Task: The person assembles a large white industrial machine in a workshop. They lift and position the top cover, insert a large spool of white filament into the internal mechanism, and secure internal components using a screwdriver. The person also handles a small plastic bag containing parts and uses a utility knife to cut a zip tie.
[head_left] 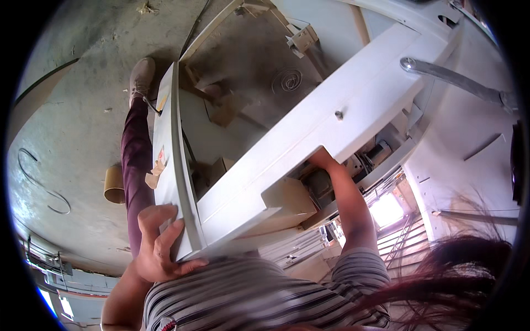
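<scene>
A large white machine frame (309,132) with a long slanting beam stretches across the middle. At its lower left corner my left hand (157,243) grips the white side panel (175,138), fingers bent over the edge and thumb by the corner. My right hand (321,159) reaches through the beam's cut-out into the cavity beyond; its fingers are hidden, so what it touches cannot be seen. Beside that wrist, inside the cavity, are a tan box-like part (288,199) and dark components (321,187). A small metal stud (338,115) stands up from the beam.
A grey metal handle (452,77) juts out at the upper right. On the concrete floor lie a cardboard tube (114,185), a bent wire (41,179) and a wire coil (290,80). Torn brown tape (156,174) clings to the side panel. Loose hair (452,281) hangs at the lower right.
</scene>
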`<act>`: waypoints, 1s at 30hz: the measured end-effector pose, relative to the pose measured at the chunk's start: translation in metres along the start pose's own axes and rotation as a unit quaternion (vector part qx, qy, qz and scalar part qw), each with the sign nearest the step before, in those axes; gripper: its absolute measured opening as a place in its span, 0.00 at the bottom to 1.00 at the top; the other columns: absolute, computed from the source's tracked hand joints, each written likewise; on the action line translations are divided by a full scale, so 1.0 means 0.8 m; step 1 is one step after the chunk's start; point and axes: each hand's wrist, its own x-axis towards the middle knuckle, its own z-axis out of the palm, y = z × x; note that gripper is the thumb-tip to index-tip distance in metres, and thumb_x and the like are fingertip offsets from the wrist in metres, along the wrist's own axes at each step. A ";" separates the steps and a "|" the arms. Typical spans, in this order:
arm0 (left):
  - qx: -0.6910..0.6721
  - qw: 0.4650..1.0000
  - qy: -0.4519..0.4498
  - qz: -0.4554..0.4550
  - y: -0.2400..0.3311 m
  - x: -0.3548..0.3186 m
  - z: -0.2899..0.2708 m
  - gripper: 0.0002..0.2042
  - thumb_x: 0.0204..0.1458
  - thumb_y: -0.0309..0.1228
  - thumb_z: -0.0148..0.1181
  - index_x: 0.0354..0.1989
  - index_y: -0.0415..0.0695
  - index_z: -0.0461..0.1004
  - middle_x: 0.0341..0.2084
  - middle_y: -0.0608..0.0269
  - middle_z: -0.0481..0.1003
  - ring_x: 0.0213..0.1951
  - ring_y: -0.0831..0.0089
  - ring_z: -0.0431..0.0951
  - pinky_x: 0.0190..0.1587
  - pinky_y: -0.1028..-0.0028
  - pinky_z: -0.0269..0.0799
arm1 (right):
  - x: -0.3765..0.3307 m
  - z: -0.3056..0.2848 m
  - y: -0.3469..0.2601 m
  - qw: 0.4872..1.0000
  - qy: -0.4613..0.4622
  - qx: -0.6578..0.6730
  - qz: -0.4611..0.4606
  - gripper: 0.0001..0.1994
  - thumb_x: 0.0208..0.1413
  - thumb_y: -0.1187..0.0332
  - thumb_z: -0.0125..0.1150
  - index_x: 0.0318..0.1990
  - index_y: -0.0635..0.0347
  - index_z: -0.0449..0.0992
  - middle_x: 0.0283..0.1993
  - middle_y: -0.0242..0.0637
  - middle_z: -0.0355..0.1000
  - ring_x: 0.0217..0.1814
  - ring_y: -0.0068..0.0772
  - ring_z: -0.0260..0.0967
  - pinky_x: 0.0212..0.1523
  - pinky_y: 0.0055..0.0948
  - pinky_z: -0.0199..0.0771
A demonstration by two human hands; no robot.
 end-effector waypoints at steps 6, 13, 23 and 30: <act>-0.014 1.000 0.013 -0.023 -0.002 -0.006 0.008 0.45 0.40 0.49 0.71 0.64 0.44 0.55 0.49 0.42 0.60 0.48 0.52 0.64 0.47 0.57 0.64 | -0.001 -0.037 -0.056 0.997 0.031 0.063 -0.034 0.25 0.49 0.62 0.62 0.56 0.60 0.69 0.57 0.51 0.67 0.60 0.50 0.64 0.59 0.39 0.64; -0.028 0.999 0.006 -0.023 -0.004 -0.002 0.003 0.45 0.38 0.49 0.72 0.64 0.46 0.55 0.49 0.44 0.59 0.48 0.54 0.63 0.47 0.57 0.64 | -0.008 -0.034 -0.037 0.997 0.049 0.058 -0.027 0.24 0.49 0.63 0.61 0.54 0.60 0.71 0.54 0.51 0.69 0.57 0.51 0.66 0.56 0.39 0.66; -0.045 0.999 0.008 -0.030 -0.003 -0.005 0.004 0.43 0.39 0.49 0.72 0.63 0.46 0.56 0.49 0.44 0.59 0.49 0.54 0.63 0.47 0.58 0.64 | -0.014 -0.043 -0.033 0.994 0.098 0.051 -0.015 0.21 0.48 0.65 0.61 0.52 0.60 0.72 0.49 0.51 0.72 0.52 0.53 0.69 0.52 0.39 0.69; -0.038 0.998 -0.001 -0.041 0.002 -0.007 0.006 0.44 0.39 0.48 0.73 0.61 0.40 0.56 0.51 0.41 0.58 0.50 0.52 0.63 0.50 0.57 0.64 | 0.011 -0.029 -0.039 0.991 0.133 -0.008 -0.028 0.20 0.48 0.66 0.60 0.50 0.59 0.74 0.45 0.51 0.74 0.49 0.54 0.71 0.50 0.40 0.71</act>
